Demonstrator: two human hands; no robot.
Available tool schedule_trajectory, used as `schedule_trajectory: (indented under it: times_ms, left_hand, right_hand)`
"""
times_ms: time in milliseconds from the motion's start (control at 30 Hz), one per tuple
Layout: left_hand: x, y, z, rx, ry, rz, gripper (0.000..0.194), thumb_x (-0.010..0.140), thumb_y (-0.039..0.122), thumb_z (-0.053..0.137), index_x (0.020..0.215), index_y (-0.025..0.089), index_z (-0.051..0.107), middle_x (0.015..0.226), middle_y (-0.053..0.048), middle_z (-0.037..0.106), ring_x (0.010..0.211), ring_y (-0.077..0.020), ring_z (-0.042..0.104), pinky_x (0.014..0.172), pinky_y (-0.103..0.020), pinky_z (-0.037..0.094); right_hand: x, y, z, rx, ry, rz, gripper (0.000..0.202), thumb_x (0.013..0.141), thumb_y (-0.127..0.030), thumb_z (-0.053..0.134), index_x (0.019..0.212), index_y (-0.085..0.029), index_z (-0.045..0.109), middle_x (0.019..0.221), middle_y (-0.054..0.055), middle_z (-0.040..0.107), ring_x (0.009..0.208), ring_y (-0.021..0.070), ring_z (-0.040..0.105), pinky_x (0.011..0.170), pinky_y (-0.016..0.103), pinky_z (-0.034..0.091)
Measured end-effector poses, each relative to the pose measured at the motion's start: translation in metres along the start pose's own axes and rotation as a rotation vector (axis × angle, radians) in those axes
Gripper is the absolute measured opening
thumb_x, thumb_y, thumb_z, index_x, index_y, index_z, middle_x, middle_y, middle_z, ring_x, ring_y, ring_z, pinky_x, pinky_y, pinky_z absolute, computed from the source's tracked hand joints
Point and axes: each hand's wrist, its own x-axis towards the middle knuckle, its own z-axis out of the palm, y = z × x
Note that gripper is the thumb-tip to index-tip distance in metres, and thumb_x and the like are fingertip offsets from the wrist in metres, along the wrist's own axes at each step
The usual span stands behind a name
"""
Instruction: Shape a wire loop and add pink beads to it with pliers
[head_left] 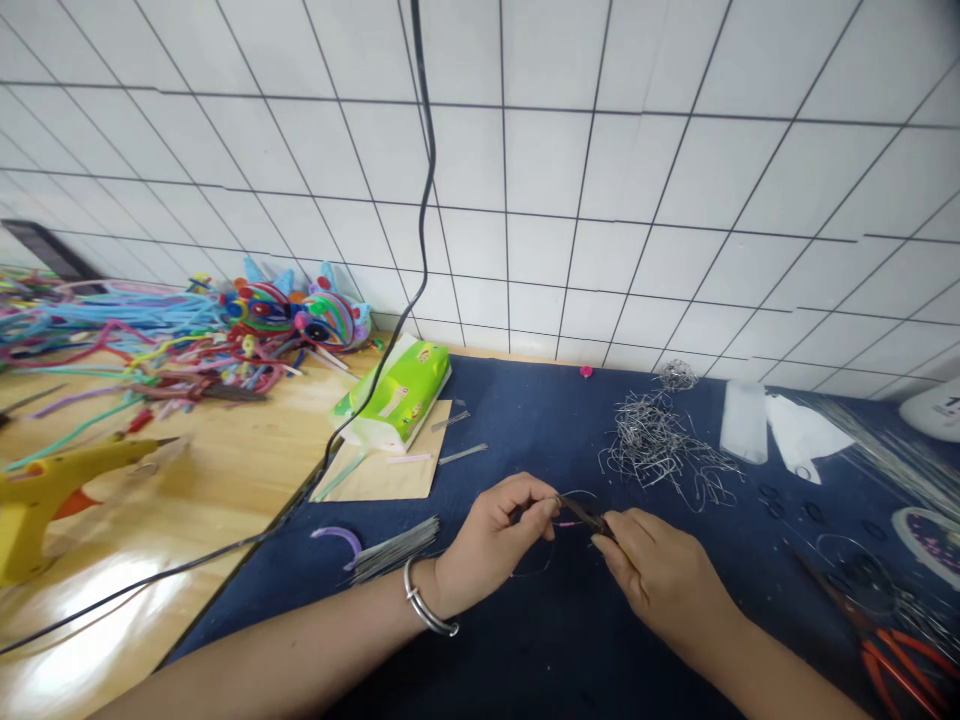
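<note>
Near the middle of the dark blue cloth point(480, 655), my left hand point(499, 540) pinches a thin wire point(577, 493), its thumb and forefinger pressed together. My right hand point(667, 575) is closed round dark pliers point(583, 513), whose tip reaches the fingertips of my left hand. A short pink piece point(568, 524) shows just below the pliers. The wire curves above and below the hands. The handles of the pliers are mostly hidden in my right palm.
Tangled wire point(649, 440) lies beyond my right hand. Orange-handled scissors point(892, 650) are at the right. Straight wires point(397, 550) lie beside my left wrist. Left are a tissue pack point(405, 390), a yellow glue gun point(60, 490) and colourful pipe cleaners point(135, 315); a black cable point(424, 230) crosses.
</note>
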Motion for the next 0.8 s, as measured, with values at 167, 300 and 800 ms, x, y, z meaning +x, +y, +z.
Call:
schedule_trajectory:
  times_ms: [167,300,800]
  left_hand:
    - [-0.0001,-0.0044,0.001,-0.024,0.003,-0.033,0.019,0.087,0.027,0.046,0.08,0.015,0.058,0.068,0.0,0.055,0.065,-0.0107,0.051,0.066,-0.024,0.04]
    - [-0.0014,-0.0064,0.0022,-0.039,0.02,-0.064,0.02,0.087,0.029,0.045,0.081,0.015,0.058,0.07,-0.001,0.056,0.067,-0.0111,0.051,0.066,-0.025,0.04]
    - [-0.0039,-0.0068,0.0035,-0.037,0.035,-0.021,0.016,0.086,0.026,0.046,0.083,0.016,0.058,0.07,-0.001,0.057,0.068,-0.0117,0.052,0.069,-0.025,0.04]
  right_hand:
    - [0.0001,-0.0018,0.0022,0.032,-0.059,0.053,0.019,0.089,-0.026,0.039,0.085,-0.017,0.056,0.071,0.003,0.054,0.063,0.0132,0.051,0.06,0.027,0.041]
    - [0.0019,-0.0044,0.0033,-0.033,-0.037,0.073,0.019,0.088,-0.027,0.04,0.088,-0.016,0.055,0.076,0.005,0.053,0.071,0.0164,0.051,0.064,0.03,0.042]
    - [0.0027,-0.0095,0.0022,0.019,-0.013,0.08,0.021,0.088,-0.028,0.039,0.091,-0.014,0.055,0.078,0.007,0.052,0.073,0.0168,0.05,0.066,0.031,0.043]
